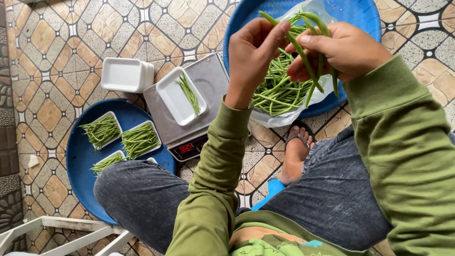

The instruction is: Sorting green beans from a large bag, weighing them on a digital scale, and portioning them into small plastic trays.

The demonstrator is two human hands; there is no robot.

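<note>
My right hand (343, 50) grips a small bunch of long green beans (313, 71) that hang down from its fingers. My left hand (253, 52) pinches the upper end of one of those beans between thumb and fingers. Both hands are above a big blue round tray (360, 14) holding a pile of green beans (275, 92) on clear plastic. To the left, a white foam tray (175, 97) with a few beans rests on a digital scale (213, 78).
A second blue round tray (83, 156) at lower left holds three white foam trays filled with beans. A stack of empty foam trays (125, 74) lies on the patterned tile floor. My knees and sandalled foot (296, 151) are below. A white frame (61, 227) stands bottom left.
</note>
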